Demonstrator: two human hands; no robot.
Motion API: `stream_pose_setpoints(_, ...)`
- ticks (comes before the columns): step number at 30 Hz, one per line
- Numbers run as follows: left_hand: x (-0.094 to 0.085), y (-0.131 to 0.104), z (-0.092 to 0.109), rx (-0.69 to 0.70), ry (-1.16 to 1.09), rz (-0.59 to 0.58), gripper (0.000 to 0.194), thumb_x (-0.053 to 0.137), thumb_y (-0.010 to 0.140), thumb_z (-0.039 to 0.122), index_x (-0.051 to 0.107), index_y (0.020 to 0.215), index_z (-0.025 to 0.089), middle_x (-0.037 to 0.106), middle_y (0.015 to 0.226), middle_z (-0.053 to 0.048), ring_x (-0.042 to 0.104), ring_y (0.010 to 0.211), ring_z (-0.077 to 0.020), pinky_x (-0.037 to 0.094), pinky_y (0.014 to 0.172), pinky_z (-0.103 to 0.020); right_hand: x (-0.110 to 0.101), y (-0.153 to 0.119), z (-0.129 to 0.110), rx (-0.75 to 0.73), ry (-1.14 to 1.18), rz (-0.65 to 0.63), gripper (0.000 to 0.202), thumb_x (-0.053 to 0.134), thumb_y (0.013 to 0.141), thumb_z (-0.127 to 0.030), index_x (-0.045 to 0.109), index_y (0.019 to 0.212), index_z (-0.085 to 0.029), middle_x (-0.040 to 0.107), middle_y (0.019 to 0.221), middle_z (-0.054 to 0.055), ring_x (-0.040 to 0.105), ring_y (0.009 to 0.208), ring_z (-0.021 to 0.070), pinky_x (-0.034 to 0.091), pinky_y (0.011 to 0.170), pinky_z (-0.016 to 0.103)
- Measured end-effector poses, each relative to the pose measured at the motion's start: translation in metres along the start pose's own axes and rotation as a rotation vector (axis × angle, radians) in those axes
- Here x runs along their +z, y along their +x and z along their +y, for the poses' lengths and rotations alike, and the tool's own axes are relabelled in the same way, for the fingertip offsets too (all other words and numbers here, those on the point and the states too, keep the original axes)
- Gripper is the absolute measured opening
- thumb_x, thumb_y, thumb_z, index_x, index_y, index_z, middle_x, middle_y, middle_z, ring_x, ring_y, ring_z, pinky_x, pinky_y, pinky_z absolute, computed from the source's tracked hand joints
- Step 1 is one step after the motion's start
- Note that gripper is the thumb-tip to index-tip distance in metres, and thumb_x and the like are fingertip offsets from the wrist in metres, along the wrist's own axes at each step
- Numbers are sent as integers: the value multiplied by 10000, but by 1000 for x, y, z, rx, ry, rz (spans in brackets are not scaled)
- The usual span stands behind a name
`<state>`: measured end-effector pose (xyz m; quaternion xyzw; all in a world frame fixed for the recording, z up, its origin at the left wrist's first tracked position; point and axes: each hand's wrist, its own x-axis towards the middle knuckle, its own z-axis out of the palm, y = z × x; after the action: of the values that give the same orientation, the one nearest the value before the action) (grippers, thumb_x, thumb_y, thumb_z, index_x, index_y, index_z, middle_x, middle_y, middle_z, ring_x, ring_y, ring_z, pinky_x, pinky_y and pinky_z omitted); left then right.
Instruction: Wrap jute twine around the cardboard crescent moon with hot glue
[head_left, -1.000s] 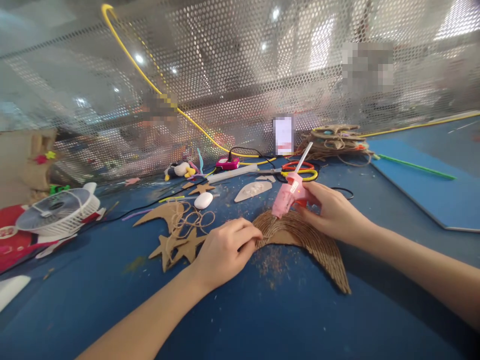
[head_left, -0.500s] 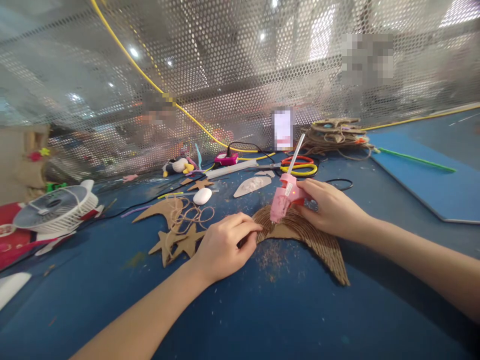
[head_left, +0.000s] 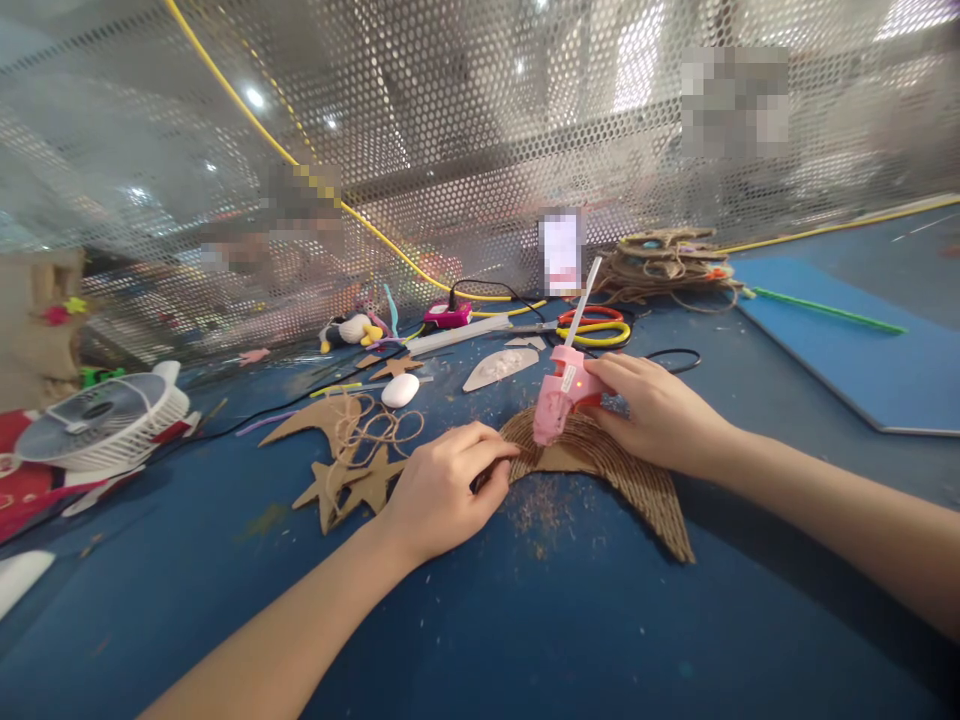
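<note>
My right hand (head_left: pixel 652 410) is closed round the handle of a pink hot glue gun (head_left: pixel 559 395). A clear glue stick (head_left: pixel 583 302) rises from its back end, and its nozzle points down at a cardboard crescent (head_left: pixel 645 480). Rows of brown twine cover most of the crescent, while a bare cardboard patch shows along its inner edge below the nozzle. My left hand (head_left: pixel 450 490) has thumb and fingers bent together at the crescent's left part, which it largely hides. Whether it also pinches a twine end cannot be made out.
Left of my left hand lie cardboard stars (head_left: pixel 367 480), a plain cardboard crescent (head_left: pixel 315 420) and loose twine (head_left: pixel 386 425). Beyond are a white egg-shaped piece (head_left: pixel 400 390), scissors (head_left: pixel 600 330) and a phone (head_left: pixel 561 250). A white fan (head_left: pixel 105 420) is left, a blue board (head_left: pixel 847 370) right.
The whole view has shifted slightly, so everything appears a little higher and further left. Both hands and the glue gun keep almost the same places at the crescent.
</note>
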<state>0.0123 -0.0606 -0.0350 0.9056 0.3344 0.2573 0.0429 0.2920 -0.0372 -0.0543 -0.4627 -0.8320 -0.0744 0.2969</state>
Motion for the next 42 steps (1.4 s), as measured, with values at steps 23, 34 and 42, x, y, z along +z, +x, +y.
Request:
stream_pose_setpoints(23,-1,1,0,22,-3,7,195,539,935,178,711,1024,202,719,987,-33,678,877,-178,571,817,-361,-6,2,1,-75,-34,96,226,553,845,-127,569,1067,-167,665,1002,110,618,952,270,469,814,388)
stream_pose_setpoints(34,-1,3,0,61,6,25,212,527,929,154,717,1013,194,732,981,-42,689,886,-172,576,836,-355,-14,5,-4,-103,-60,109,176,514,851,-109,567,999,-189,662,966,101,598,903,249,452,798,374)
stream_pose_setpoints(42,-1,2,-1,77,6,37,211,542,918,137,732,995,186,744,977,-38,695,892,-178,579,847,-365,-16,6,-3,-124,-109,136,191,505,870,-116,587,1032,-175,677,981,109,597,907,247,449,816,371)
